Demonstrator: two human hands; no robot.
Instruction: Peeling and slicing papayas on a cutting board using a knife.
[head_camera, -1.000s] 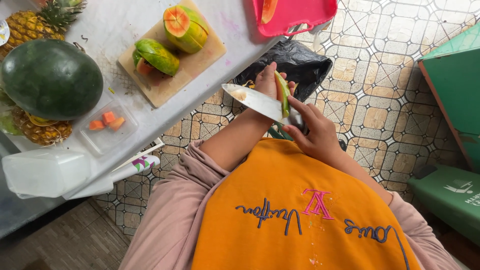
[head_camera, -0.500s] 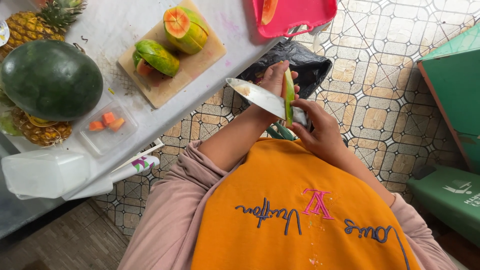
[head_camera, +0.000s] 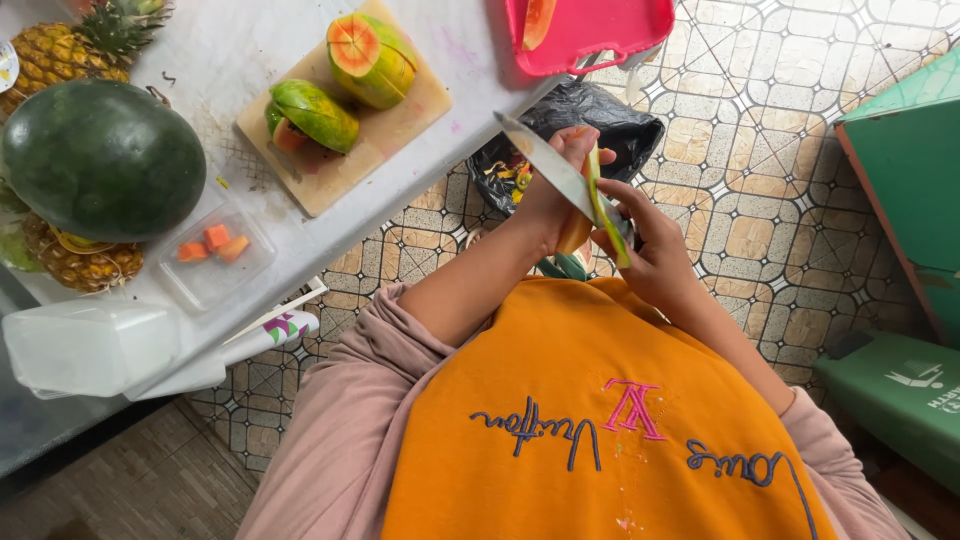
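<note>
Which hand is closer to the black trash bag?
The left hand. It holds a papaya slice right over the black trash bag. The right hand, gripping the knife, sits a bit farther back, nearer the body.

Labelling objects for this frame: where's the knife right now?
Head view, centre: the knife is in the right hand, blade against the papaya piece held by the left hand, above the black bag beside the table.

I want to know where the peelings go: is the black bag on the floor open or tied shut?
Open. The black bag gapes at its mouth, and yellow-green scraps show inside it, below the table edge.
</note>
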